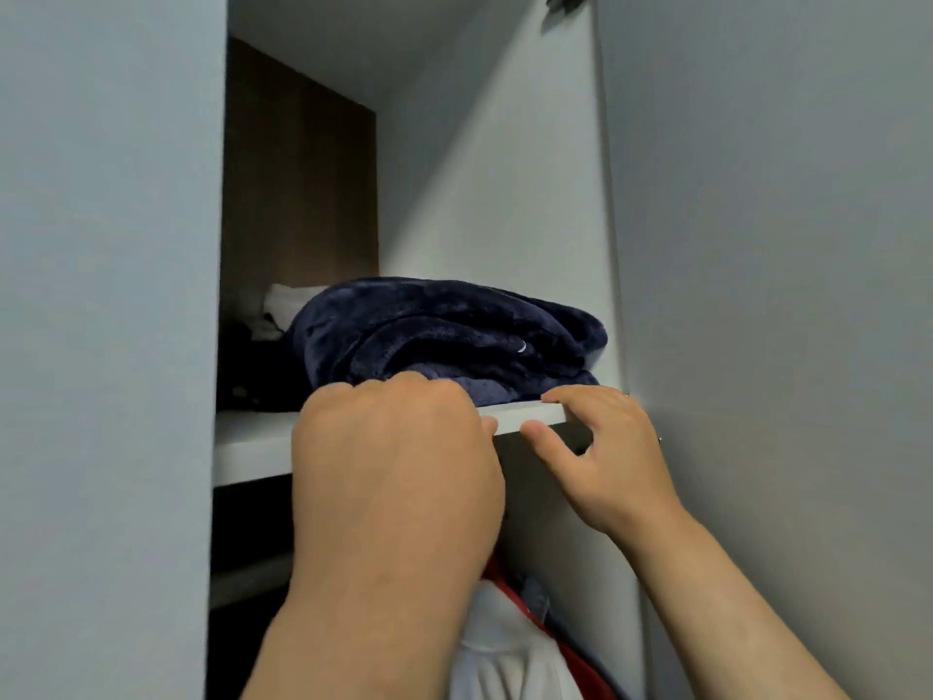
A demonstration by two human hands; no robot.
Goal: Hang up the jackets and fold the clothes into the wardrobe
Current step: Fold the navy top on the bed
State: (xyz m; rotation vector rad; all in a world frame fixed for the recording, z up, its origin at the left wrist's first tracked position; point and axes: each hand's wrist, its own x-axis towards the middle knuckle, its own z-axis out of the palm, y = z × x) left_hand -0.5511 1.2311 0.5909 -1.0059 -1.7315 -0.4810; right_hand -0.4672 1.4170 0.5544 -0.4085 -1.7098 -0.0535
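Head view, tilted up into a narrow bay of the wardrobe (505, 194). Behind the navy fleece (454, 330), at the left, sit a white folded piece (288, 298) and a low dark heap (247, 366), too dim to make out. The left grip (399, 462) stands right in front of the shelf (252, 442), covering the middle of its edge and the fleece's lower front. Its fingers curl over the board toward the fabric with the tips hidden, so I cannot tell whether it has hold of anything. The right grip (611, 457) rests at the shelf's right end, fingers nearly straight, forefinger on top, thumb against the front lip, holding nothing. The fleece lies folded on the shelf, close to the right wall.

The shelf is pale grey, like the flat panels either side; the back panel (298, 184) is brown wood. Under the shelf hang a white garment (505, 649), a red garment (570, 654) and a scrap of blue-grey cloth (537, 596), partly behind the left forearm. A lower board (247, 578) shows at the left.

Counted: two grips, one fleece, two boards, three garments below.
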